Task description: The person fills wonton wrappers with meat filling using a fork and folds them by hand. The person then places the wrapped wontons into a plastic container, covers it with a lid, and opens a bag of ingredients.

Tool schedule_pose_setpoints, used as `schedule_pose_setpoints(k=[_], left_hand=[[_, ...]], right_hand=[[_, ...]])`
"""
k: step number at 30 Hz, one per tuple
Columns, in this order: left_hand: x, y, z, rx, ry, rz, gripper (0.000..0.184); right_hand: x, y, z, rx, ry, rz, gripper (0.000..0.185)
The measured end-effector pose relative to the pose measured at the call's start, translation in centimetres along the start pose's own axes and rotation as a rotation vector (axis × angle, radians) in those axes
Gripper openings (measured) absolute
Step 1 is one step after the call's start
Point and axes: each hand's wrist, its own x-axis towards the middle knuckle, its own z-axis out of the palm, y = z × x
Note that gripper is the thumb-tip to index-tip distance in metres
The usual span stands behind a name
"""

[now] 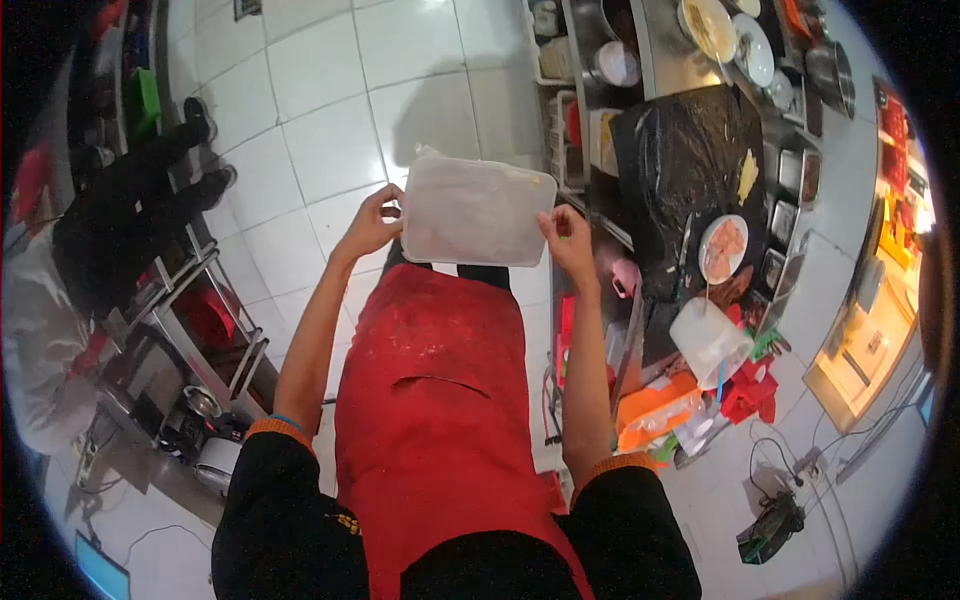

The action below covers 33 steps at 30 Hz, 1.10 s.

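A translucent white rectangular plastic container (475,212) is held out in front of my red apron, over the tiled floor. My left hand (376,222) grips its left edge, fingers curled and thumb against the side. At the opposite edge, my right hand (568,243) pinches the right side between thumb and fingers. A small yellowish bit shows near the container's upper right corner. What lies inside or under it, if anything, I cannot make out.
To the right, a counter covered with black plastic (670,150) bears a plate of pale pink meat (722,248) and a white tub (710,342). Metal bowls and trays line its far side. On the left, another person (110,230) stands by a metal rack (215,300).
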Motion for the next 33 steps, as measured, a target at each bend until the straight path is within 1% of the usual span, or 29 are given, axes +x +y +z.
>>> schedule_pose_setpoints(k=[2,3,5,6,7,8,9,10,11,12,13,14,15,16,17,18,19,20,21,23,24,25,26,27,28,29,30,31,33], left_hand=[[-0.3,0.1,1.0,-0.022,-0.004,-0.035,0.021],[-0.2,-0.1,1.4,-0.003,-0.021,-0.046,0.020],[0.4,-1.4,2.2,0.009,-0.027,-0.073,0.020],[0.7,-2.4,2.6,0.046,-0.066,-0.050,0.019],[1.3,-3.3,2.9,0.085,-0.104,-0.024,0.018],[1.9,-4.2,3.3,0.115,-0.108,0.057,0.022],[2.5,-5.4,3.5,0.108,-0.111,0.029,0.022],[3.4,-6.4,3.6,0.170,-0.143,0.031,0.024],[4.0,-7.3,4.0,0.232,-0.177,0.038,0.027],[4.7,-5.8,4.7,0.287,-0.190,0.043,0.031],[5.5,-4.2,5.4,0.286,-0.198,0.039,0.031],[6.3,-2.4,6.0,0.400,-0.234,-0.003,0.031],[7.2,-1.9,6.6,0.514,-0.271,-0.041,0.032],[8.7,-2.9,7.2,0.510,-0.292,0.040,0.035],[9.8,-3.2,7.6,0.506,-0.307,0.041,0.035],[10.9,-3.0,8.1,0.529,-0.337,0.096,0.032],[11.7,-2.8,8.7,0.553,-0.370,0.150,0.030],[12.5,-2.4,9.4,0.584,-0.389,0.165,0.031],[13.2,-2.1,10.1,0.584,-0.411,0.165,0.031],[14.3,-1.4,11.4,0.574,-0.488,0.021,0.031],[15.1,-2.6,11.7,0.548,-0.513,0.112,0.031],[15.7,-2.9,12.0,0.551,-0.520,0.110,0.031],[16.3,-3.3,12.2,0.435,-0.509,0.067,0.029],[16.7,-3.9,12.3,0.316,-0.495,0.021,0.029],[17.1,-5.0,12.3,0.314,-0.494,0.008,0.029],[17.7,-6.0,12.0,0.090,-0.370,-0.120,0.028],[18.6,-7.2,11.4,-0.130,-0.238,-0.240,0.028],[19.3,-8.9,10.5,-0.127,-0.229,-0.245,0.028],[19.6,-12.8,7.8,-0.115,-0.056,-0.237,0.031]], right_hand=[[-0.9,0.5,1.3,0.170,0.170,0.047,0.031],[-1.4,1.6,2.2,0.173,0.158,0.064,0.031],[-2.3,4.6,4.0,0.429,0.266,0.167,0.048],[-2.8,4.7,3.8,0.553,0.138,0.259,0.067],[-3.1,6.2,4.2,0.555,0.124,0.275,0.067],[-3.7,7.5,4.9,0.803,0.109,0.426,0.066],[-4.9,9.1,5.5,1.051,0.104,0.585,0.064],[-5.9,11.2,6.1,1.142,0.151,0.644,0.060],[-6.6,13.3,6.8,1.145,0.157,0.664,0.060],[-7.5,16.0,7.4,1.240,0.153,0.667,0.059],[-7.8,17.5,7.6,1.335,0.148,0.657,0.058],[-8.0,17.3,7.9,1.338,0.157,0.656,0.058],[-8.4,17.2,8.4,1.375,0.212,0.599,0.059],[-8.9,17.2,8.7,1.408,0.269,0.543,0.059],[-9.3,17.3,8.9,1.407,0.285,0.546,0.059],[-10.2,19.0,9.5,1.438,0.286,0.464,0.059],[-10.8,19.0,9.8,1.468,0.289,0.381,0.059],[-11.5,19.0,10.0,1.469,0.378,0.481,0.059],[-12.2,18.9,10.2,1.473,0.400,0.483,0.059],[-13.1,18.6,10.5,1.538,0.481,0.472,0.061],[-13.3,17.8,10.7,1.543,0.492,0.471,0.061],[-13.5,16.6,10.8,1.552,0.560,0.479,0.062],[-13.2,15.8,11.0,1.560,0.626,0.490,0.063],[-12.8,15.4,11.5,1.563,0.628,0.498,0.063],[-12.6,15.3,12.2,1.547,0.681,0.449,0.064],[-12.0,15.3,12.7,1.528,0.727,0.396,0.065],[-11.1,15.2,13.1,1.639,0.719,0.406,0.068],[-9.9,15.2,13.2,1.644,0.711,0.413,0.068],[-7.5,14.9,14.0,1.652,0.725,0.285,0.070]])
